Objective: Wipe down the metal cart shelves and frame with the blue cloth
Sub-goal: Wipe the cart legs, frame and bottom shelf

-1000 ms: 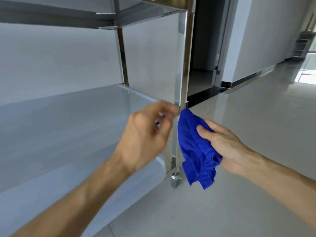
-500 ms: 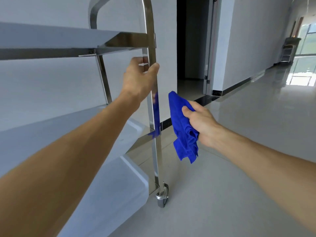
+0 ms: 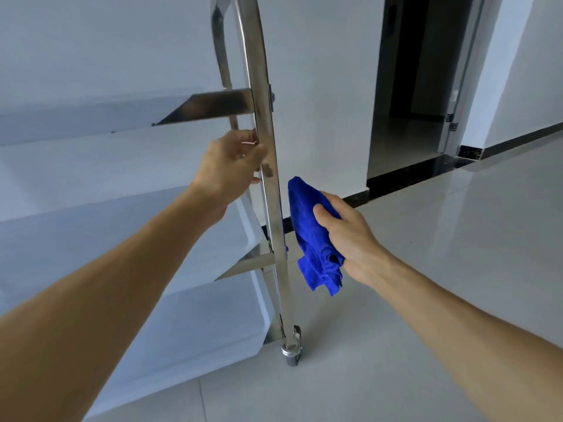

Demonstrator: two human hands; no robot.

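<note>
Change: since half a second ago both hands sit slightly lower against the post, and the view has tipped so that more of the curved handle shows; grips are unchanged.
Cloth point(image 3: 309, 236): blue, bunched, carried in the right hand just beside the post's outer face, roughly between the middle shelf and the top shelf. Whether it touches the metal cannot be told; a blue reflection runs down the post beside it.
Right hand point(image 3: 350, 239): grasping the cloth, thumb on top and fingers wrapped behind, loose ends hanging below. Judged: held as a pad so a broad face can be run along the upright.
Left hand point(image 3: 231, 166): curled round the post point(image 3: 268, 147) just under the top shelf point(image 3: 213, 108), above the cloth. Judged: bracing, since the cart stands on a caster point(image 3: 292, 353) and would roll under wiping pressure.
Middle shelf point(image 3: 122, 239): metal, joins the post below the cloth.
Stage: judged to be frame wiping on this corner upright; shelves' condition cannot be told.
Risk: judged that the left hand's contact patch will be missed unless it shifts.
Surroundings: pale tiled floor point(image 3: 426, 330), white wall, dark doorway point(image 3: 408, 86) beyond.
</note>
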